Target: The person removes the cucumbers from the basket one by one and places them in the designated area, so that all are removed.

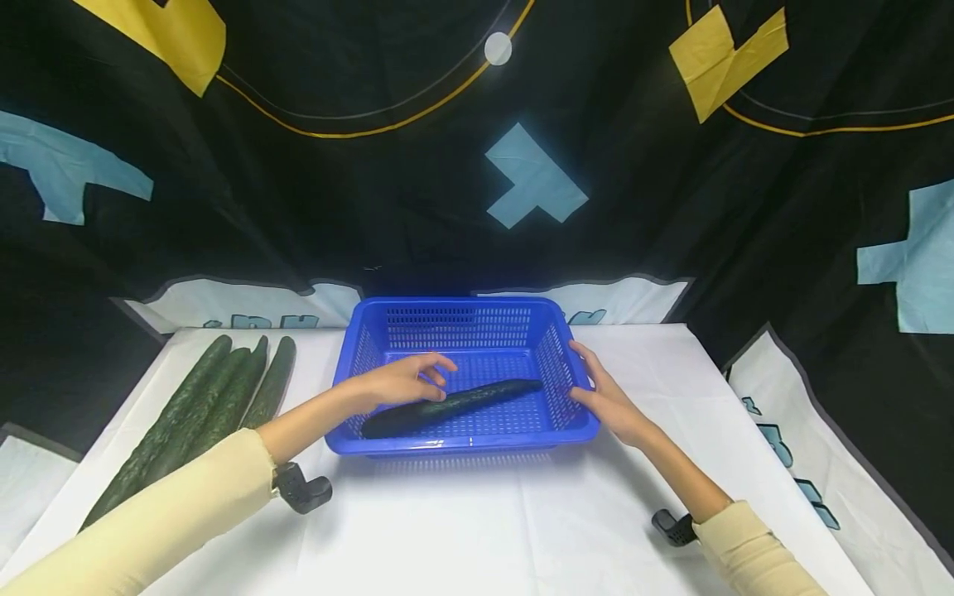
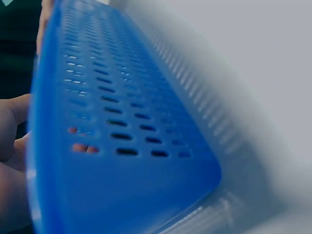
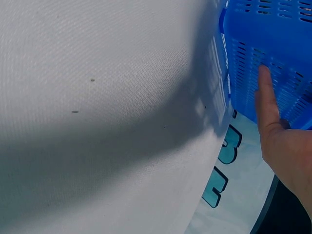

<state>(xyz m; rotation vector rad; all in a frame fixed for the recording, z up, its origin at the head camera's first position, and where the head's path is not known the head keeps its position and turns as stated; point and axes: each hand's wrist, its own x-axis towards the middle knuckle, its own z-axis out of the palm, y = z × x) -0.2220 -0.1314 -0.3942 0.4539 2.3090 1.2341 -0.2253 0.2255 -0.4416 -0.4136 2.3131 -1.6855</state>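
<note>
A dark green cucumber (image 1: 484, 397) lies slantwise in a blue plastic basket (image 1: 460, 444) with slotted walls. Over the cucumber's left half hovers my left hand (image 1: 406, 382), fingers loosely bent, holding nothing. The left wrist view shows part of this hand (image 2: 12, 161) behind the basket's near wall (image 2: 112, 195). At the basket's right side, my right hand (image 1: 613, 406) touches the rim with fingers and thumb spread apart. In the right wrist view, its straight thumb (image 3: 266, 97) rests along the basket's wall (image 3: 243, 63); its other fingers are hidden there.
Several more cucumbers (image 1: 197, 397) lie side by side on the left of the white-covered table (image 1: 447, 530). A dark curtain (image 1: 358, 207) with yellow and pale blue shapes hangs behind. Small black devices (image 1: 301, 488) are strapped at both wrists.
</note>
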